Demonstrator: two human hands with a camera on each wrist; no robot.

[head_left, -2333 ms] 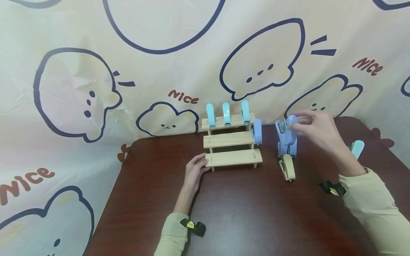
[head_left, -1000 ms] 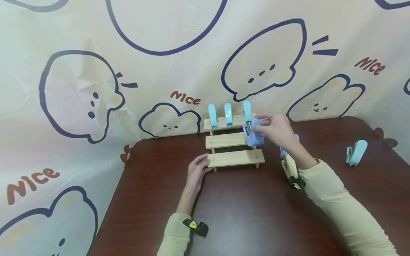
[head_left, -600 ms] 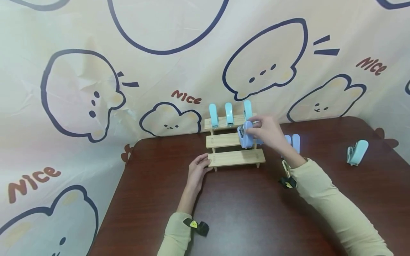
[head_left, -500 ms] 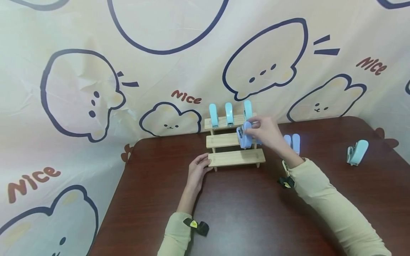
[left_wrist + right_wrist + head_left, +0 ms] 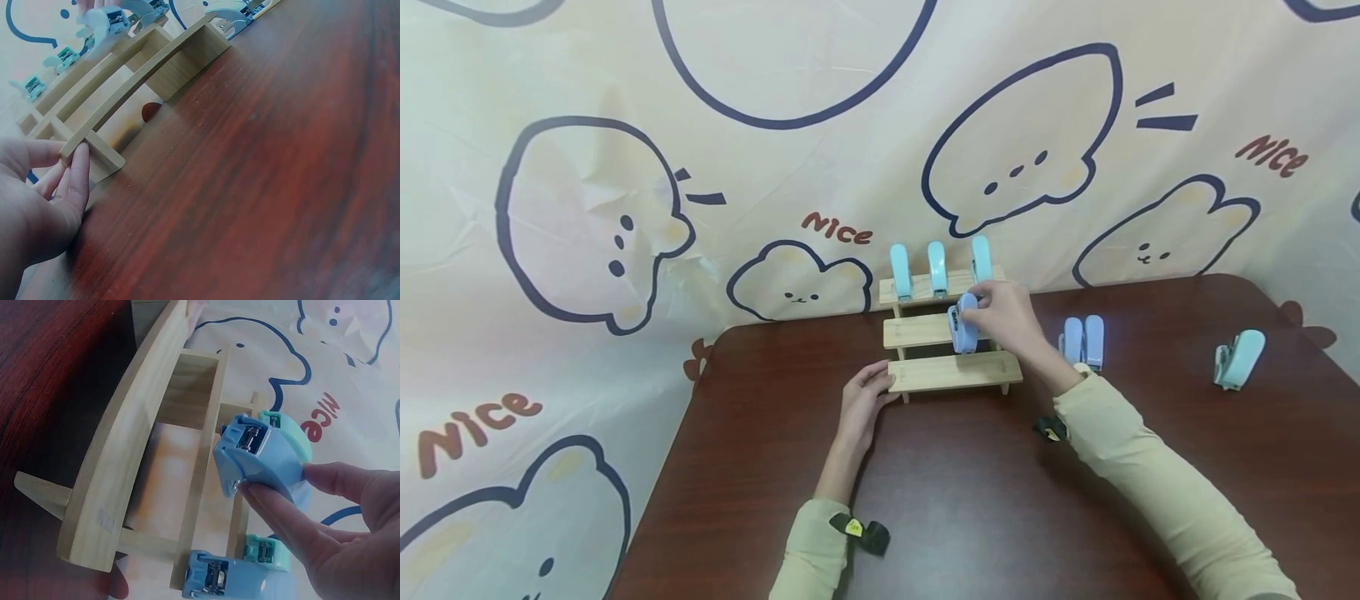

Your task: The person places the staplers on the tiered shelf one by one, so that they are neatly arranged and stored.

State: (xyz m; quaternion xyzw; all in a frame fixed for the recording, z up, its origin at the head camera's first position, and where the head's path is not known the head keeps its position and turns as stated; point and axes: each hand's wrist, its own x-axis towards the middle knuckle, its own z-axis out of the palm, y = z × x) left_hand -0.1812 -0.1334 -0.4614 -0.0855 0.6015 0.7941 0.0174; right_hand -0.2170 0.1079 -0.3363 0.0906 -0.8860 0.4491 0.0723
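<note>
My right hand pinches a blue stapler between thumb and fingers. The stapler stands upright at the middle step of a three-tier wooden display shelf, right of that step's centre. In the right wrist view a second blue stapler sits at the same step's right end; my hand hides it in the head view. Three mint staplers stand along the top step, and the bottom step is bare. My left hand grips the left end of the bottom step, thumb and fingers on the board.
Right of the shelf, two blue staplers stand side by side on the dark wooden table. A beige stapler is mostly covered by my right forearm. Farther right is a mint stapler. A printed cloth hangs behind.
My right hand has lifted the blue stapler from the group on the right and carried it left to the middle step. My left hand has kept its grip on the shelf.
</note>
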